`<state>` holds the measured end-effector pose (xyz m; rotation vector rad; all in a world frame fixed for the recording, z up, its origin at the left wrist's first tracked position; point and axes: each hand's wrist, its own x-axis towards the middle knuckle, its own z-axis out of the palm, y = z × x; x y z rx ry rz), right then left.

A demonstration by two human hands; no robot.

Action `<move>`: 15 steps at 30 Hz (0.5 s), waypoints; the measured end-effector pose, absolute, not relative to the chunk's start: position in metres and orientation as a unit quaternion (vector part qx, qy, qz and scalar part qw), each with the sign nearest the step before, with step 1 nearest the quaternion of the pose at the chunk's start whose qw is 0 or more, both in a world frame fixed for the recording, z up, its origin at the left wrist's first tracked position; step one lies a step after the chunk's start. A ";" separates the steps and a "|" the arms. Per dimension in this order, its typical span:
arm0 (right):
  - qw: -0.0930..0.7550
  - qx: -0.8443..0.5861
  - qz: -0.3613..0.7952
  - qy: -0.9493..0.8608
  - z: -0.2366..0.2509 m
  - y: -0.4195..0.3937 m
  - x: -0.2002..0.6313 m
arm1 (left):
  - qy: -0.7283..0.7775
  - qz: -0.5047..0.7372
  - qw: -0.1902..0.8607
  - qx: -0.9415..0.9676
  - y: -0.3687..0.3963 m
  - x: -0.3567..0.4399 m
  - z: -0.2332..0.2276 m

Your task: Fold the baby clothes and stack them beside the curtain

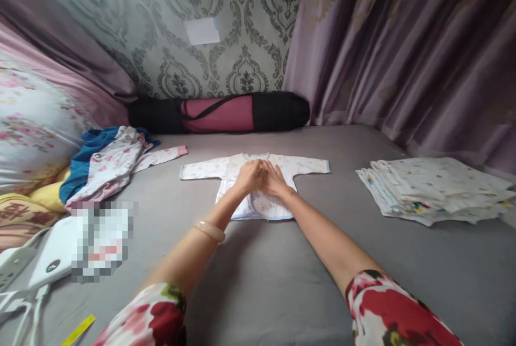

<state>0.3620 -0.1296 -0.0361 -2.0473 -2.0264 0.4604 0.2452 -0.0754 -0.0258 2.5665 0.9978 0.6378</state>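
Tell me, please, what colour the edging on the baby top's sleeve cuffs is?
Light blue edging on the white baby top, clearest in the head view.

Baby shirt point(255, 185) – soft matt white cloth, faint print, under both hands. Bed sheet point(282, 281) at 6 o'clock – smooth matt grey fabric. Bangle point(209, 230): glossy, pale, stone-like. Folded stack point(435, 190) at 3 o'clock: thin printed cloth. Curtain point(403, 45) with slight sheen.

Bedroom, probably: bed point(258, 292), curtains point(403, 40), wallpaper point(161, 18).
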 end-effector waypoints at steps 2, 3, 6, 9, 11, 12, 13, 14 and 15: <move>0.126 -0.679 0.185 -0.699 -0.032 -0.132 0.374 | 0.339 0.239 0.185 0.891 -0.085 0.257 -0.029; 0.138 -0.676 0.189 -0.698 -0.031 -0.135 0.381 | 0.342 0.250 0.193 0.885 -0.089 0.259 -0.030; 0.156 -0.681 0.162 -0.697 -0.029 -0.157 0.396 | 0.352 0.249 0.202 0.879 -0.094 0.255 -0.032; 0.133 -0.667 0.127 -0.722 -0.031 -0.185 0.397 | 0.335 0.219 0.181 0.898 -0.102 0.245 -0.038; 0.113 -0.659 0.115 -0.735 -0.034 -0.200 0.392 | 0.322 0.198 0.142 0.915 -0.110 0.239 -0.045; 0.104 -0.659 0.110 -0.737 -0.036 -0.205 0.390 | 0.320 0.187 0.119 0.921 -0.114 0.237 -0.049; 0.098 -0.661 0.103 -0.737 -0.038 -0.209 0.387 | 0.324 0.175 0.097 0.925 -0.119 0.235 -0.052; 0.095 -0.663 0.095 -0.736 -0.039 -0.212 0.384 | 0.330 0.164 0.079 0.926 -0.122 0.234 -0.056; 0.095 -0.666 0.087 -0.735 -0.041 -0.214 0.382 | 0.336 0.156 0.066 0.927 -0.125 0.233 -0.058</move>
